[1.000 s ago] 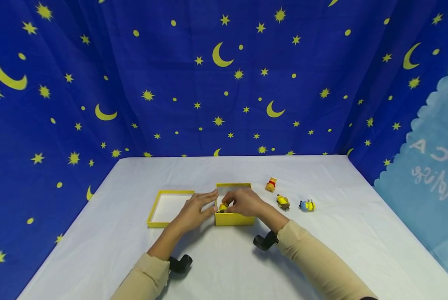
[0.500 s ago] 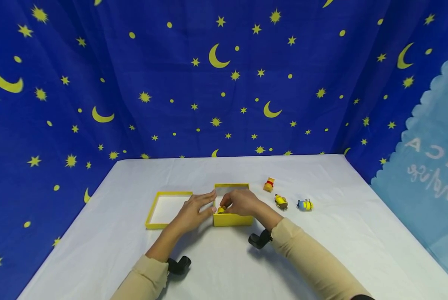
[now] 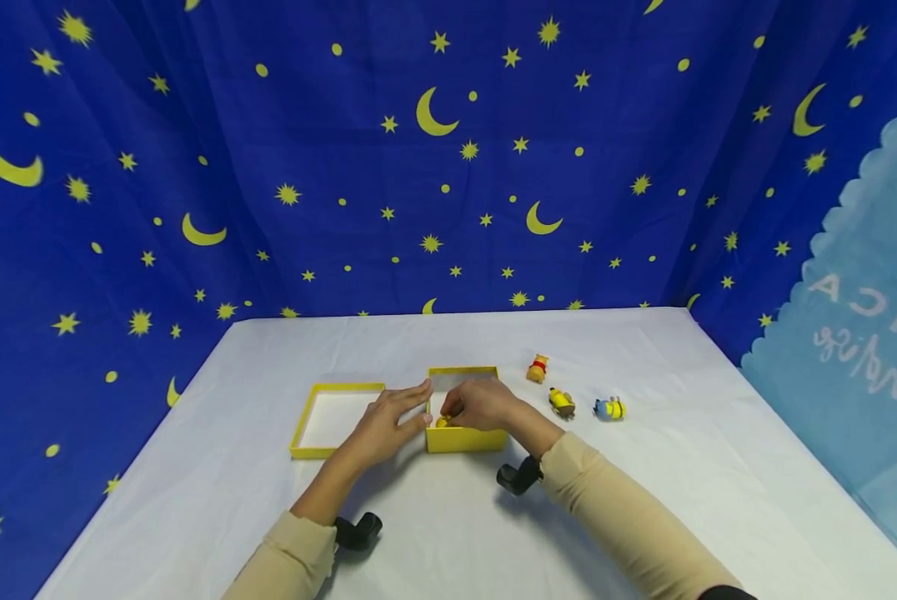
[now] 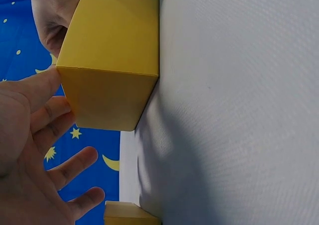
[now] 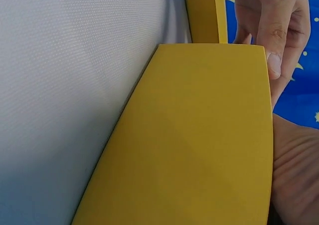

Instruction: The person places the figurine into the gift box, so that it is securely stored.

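Note:
A yellow box [image 3: 467, 440] with its top uncovered stands near the middle of the white table. My right hand [image 3: 482, 404] reaches inside and pinches a small yellow toy figure [image 3: 443, 422] at the near left corner; only a bit of it shows. In the right wrist view, the box wall hides that hand's fingers and the toy. Against the box's left rim rests my left hand [image 3: 388, 421], its fingers mostly straight. The left wrist view shows this hand's fingertips [image 4: 64, 105] touching the box edge, two other fingers spread free.
Left of the box lies a shallow yellow lid [image 3: 338, 453], white inside. On the right are a bear figure [image 3: 538, 368] in red, a yellow-and-brown figure [image 3: 562, 403] and a blue-and-yellow figure [image 3: 609, 408]. A blue starry curtain [image 3: 456, 167] hangs behind.
The right hand has sunk slightly with the yellow toy figure, so less of the toy shows above the box wall. My left hand stays at the rim. The head view has shifted a little.

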Motion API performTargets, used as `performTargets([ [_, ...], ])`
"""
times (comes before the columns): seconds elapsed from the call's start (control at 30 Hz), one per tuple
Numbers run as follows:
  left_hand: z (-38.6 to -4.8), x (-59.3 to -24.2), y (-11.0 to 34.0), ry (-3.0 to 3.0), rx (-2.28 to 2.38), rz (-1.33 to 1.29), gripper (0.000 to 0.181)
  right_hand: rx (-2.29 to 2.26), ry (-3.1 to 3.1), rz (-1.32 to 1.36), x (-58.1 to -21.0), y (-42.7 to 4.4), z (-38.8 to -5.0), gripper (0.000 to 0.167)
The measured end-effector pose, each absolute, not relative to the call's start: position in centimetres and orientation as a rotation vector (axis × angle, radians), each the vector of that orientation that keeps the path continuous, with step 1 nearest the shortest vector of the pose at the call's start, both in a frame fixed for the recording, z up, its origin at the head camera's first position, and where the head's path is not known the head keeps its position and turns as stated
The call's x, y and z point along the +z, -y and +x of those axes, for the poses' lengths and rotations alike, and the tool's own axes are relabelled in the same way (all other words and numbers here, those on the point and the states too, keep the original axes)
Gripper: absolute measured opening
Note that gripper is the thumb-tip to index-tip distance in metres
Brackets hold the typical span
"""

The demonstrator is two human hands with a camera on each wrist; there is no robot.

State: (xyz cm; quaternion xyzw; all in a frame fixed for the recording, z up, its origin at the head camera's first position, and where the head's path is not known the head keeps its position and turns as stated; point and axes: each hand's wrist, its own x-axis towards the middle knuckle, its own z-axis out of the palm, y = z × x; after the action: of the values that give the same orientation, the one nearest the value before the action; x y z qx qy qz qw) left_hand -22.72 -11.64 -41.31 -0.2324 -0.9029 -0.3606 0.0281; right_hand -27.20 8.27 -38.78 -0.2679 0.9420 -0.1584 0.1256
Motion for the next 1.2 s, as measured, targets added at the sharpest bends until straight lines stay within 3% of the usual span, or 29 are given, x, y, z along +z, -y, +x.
performTargets([
  [0.77,-22.8,-41.4,11.8,2.777,-1.124,-0.735,0.047,-0.624,-2.839,-0.834,-39.7,-9.1,-26.7,0.04],
  [1.2,-22.8,-41.3,11.8,2.785,-1.127,-0.725,0.046,-1.24,-2.725,-0.846,-40.2,-10.6,-26.0,0.046],
])
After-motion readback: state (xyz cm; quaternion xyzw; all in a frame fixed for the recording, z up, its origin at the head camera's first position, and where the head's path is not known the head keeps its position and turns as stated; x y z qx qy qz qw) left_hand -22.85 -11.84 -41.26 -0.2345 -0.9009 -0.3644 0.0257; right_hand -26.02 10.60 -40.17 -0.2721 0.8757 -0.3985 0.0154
